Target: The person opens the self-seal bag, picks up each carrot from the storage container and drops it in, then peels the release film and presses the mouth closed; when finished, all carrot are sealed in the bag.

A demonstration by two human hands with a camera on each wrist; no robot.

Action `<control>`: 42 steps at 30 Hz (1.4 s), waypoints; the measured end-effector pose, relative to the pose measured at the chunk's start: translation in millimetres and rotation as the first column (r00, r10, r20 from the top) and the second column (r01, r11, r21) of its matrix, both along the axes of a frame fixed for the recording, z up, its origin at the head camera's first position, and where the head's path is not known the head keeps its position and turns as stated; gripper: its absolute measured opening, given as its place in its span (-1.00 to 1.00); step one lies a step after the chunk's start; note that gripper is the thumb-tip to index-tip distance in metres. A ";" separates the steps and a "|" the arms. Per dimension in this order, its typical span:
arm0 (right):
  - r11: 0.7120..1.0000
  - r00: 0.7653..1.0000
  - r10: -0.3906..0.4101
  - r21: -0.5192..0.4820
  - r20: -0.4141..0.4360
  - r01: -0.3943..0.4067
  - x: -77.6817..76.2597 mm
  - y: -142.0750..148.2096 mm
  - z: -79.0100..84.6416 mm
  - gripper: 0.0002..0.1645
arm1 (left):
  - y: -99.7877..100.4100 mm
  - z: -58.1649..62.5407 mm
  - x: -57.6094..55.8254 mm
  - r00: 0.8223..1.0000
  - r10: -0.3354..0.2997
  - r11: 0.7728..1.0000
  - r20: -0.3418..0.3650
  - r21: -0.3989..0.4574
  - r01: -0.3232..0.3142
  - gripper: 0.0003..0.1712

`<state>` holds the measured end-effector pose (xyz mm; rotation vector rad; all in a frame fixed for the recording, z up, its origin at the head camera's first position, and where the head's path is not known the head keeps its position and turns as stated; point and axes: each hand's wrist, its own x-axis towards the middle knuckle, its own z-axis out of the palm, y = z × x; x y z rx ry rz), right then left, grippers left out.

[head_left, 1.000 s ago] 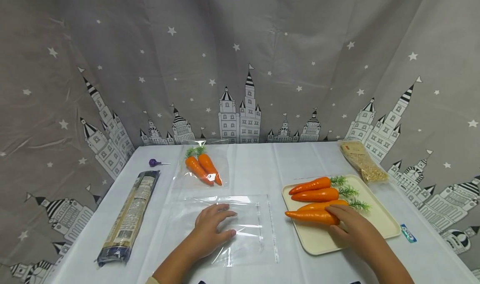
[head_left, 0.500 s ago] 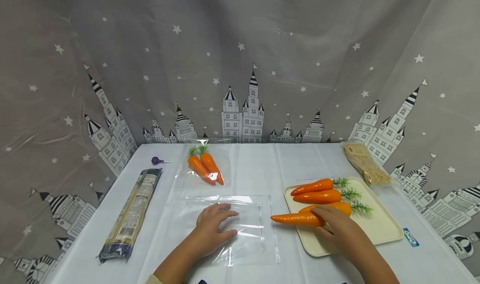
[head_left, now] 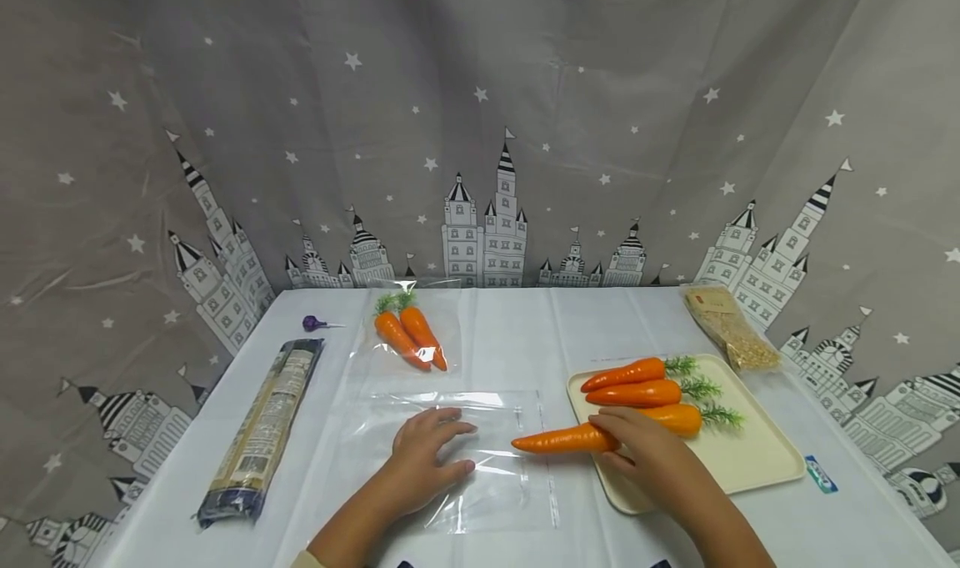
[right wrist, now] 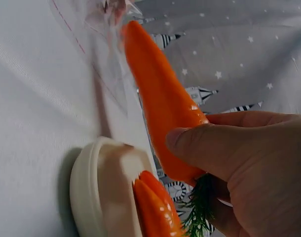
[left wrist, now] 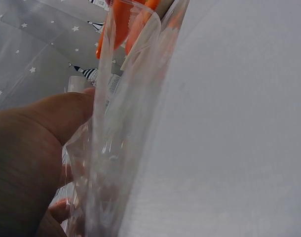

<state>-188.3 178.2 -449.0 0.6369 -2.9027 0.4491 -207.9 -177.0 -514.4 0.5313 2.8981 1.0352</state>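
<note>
My right hand [head_left: 660, 459] holds an orange carrot [head_left: 562, 440] by its leafy end, thumb on one side and fingers on the other. In the right wrist view the carrot [right wrist: 160, 94] is lifted, with green fronds below the hand. Its tip reaches over the right edge of a clear plastic bag [head_left: 498, 497]. My left hand [head_left: 427, 459] rests on that bag with fingers loosely spread. In the left wrist view the bag's film [left wrist: 116, 143] stands up beside the thumb. Several more carrots [head_left: 633, 394] lie on a cream tray [head_left: 750, 459] under and beyond the right hand.
A clear bag with two carrots [head_left: 420, 334] lies behind the left hand. At the left are a long noodle-like packet [head_left: 258, 434] and a purple-headed pin-like item [head_left: 313, 324]. A grain-like packet [head_left: 727, 326] and a small blue-green packet [head_left: 821, 474] flank the tray.
My right hand has drawn the front carrot leftward off the tray, bringing its tip over the bag. My left hand has stayed in place on the bag.
</note>
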 end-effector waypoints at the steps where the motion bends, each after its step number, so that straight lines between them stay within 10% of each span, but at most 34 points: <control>1: 1.000 1.000 0.004 0.009 0.004 -0.004 -1.1 -2.0 0.3 -0.39 | 0.0 0.0 0.2 1.000 0.000 1.000 -0.001 0.001 0.000 -0.48; 42: 0.984 0.969 0.156 0.049 0.192 -0.169 -14.5 -72.1 -7.1 -0.48 | 1.1 0.7 -0.2 1.000 0.007 1.000 0.025 -0.007 -0.007 -0.53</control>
